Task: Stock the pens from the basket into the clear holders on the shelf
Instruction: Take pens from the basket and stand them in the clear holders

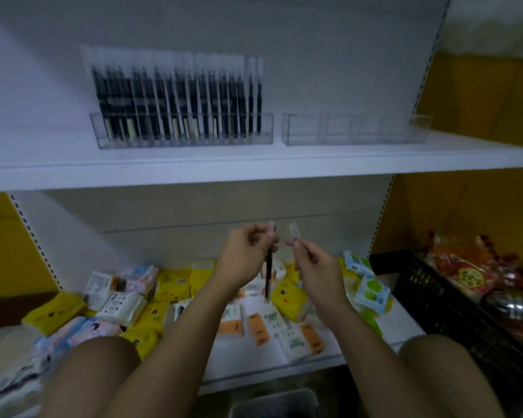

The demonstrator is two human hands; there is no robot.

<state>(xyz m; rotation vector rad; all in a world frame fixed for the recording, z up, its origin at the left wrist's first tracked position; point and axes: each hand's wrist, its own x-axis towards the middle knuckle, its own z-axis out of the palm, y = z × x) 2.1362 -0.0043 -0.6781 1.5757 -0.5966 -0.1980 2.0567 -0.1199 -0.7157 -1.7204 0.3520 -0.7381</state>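
White shelf [254, 173] is running across the upper view, its front edge standing well above the hands. Two clear holders are sitting side by side on it, nearly touching. The left holder [181, 140] is carrying a packed row of black pens [175, 95] standing upright against the back panel, and the right holder [354, 131] is showing only its dividers through clear walls. A strip of bare board is lying between both holders and the shelf's front edge. Below that edge, in the open gap above the lower shelf [405, 315], the left hand [245, 257] is clenching its fingers round the top of a black pen [267, 279], which is hanging straight down. Just beside it, the right hand [314, 267] is pinching a small clear piece [293, 233], too blurred to identify, between thumb and fingertips; the two hands are close but apart. Coloured packets [284, 297] are lying scattered across the lower shelf under the forearms. A black crate [429, 297] is sitting at the right, by the shelf's end. A grey basket [274, 402] is peeking in at the bottom edge, between the person's knees.
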